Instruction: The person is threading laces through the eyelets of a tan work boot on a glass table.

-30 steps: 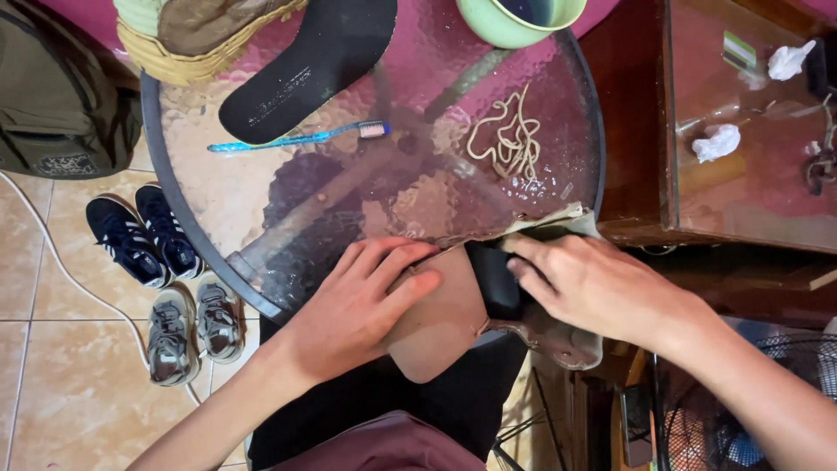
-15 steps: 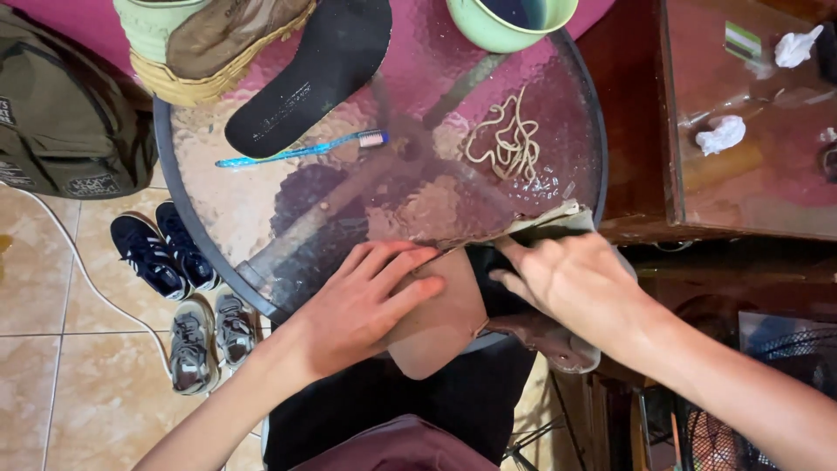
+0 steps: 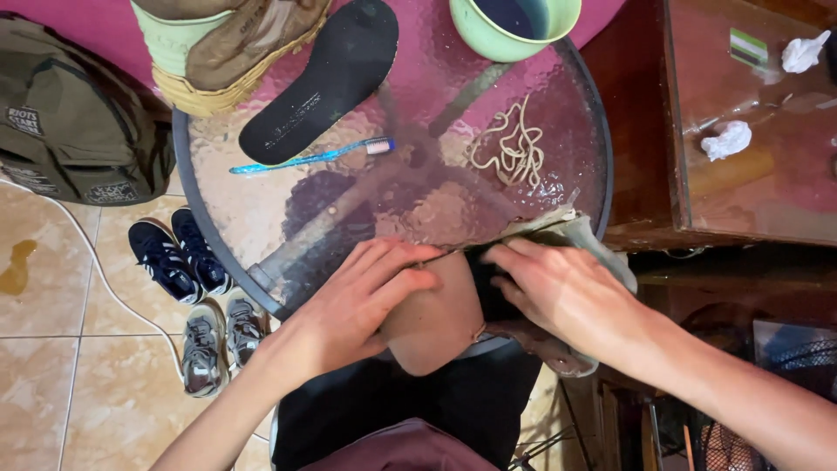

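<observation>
Head view: your left hand (image 3: 362,301) lies open and flat beside the brown shoe (image 3: 558,288), which rests at the glass surface's (image 3: 261,218) near edge. Your right hand's fingers (image 3: 514,262) curl inside its collar. Soft, floppy upper; hold the sole.

On my desk (image 3: 261,218) I count one black insole (image 3: 323,78), one blue toothbrush (image 3: 309,157), one green bowl (image 3: 514,26), one tangle of laces (image 3: 514,153) and two tan boots, one at the far edge (image 3: 231,48), one under my hands (image 3: 575,240). On the floor: four shoes, two navy (image 3: 174,257), two grey (image 3: 222,340), and one olive backpack (image 3: 74,131). On the side cabinet, two crumpled tissues (image 3: 728,139)
</observation>
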